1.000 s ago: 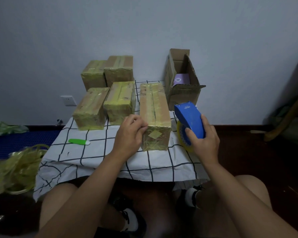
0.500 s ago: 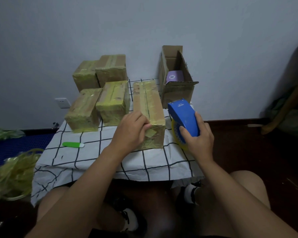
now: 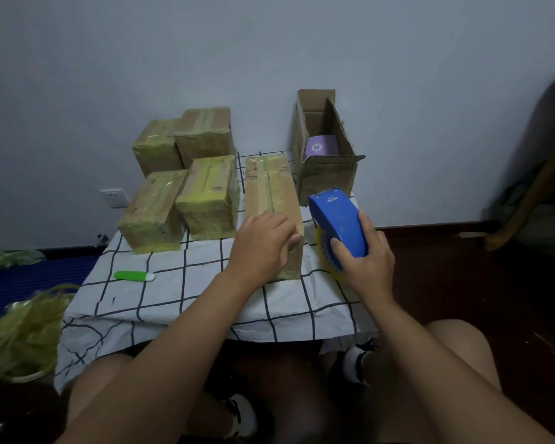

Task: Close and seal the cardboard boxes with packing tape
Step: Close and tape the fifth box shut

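Pressing down from the head view, my left hand (image 3: 263, 243) lies over the near end of the long box (image 3: 271, 200), fingers curled over its front edge and gripping it, near the middle of the table (image 3: 180, 302). My right hand (image 3: 364, 264) is clamped around the blue tape dispenser (image 3: 337, 219), just right of that box by the table's right edge. To do this well, I should rub the tape end flat over the corner, keeping the box steady. Four taped boxes (image 3: 186, 174) sit toward the back left corner; the open box (image 3: 326, 149) waits at the back right.
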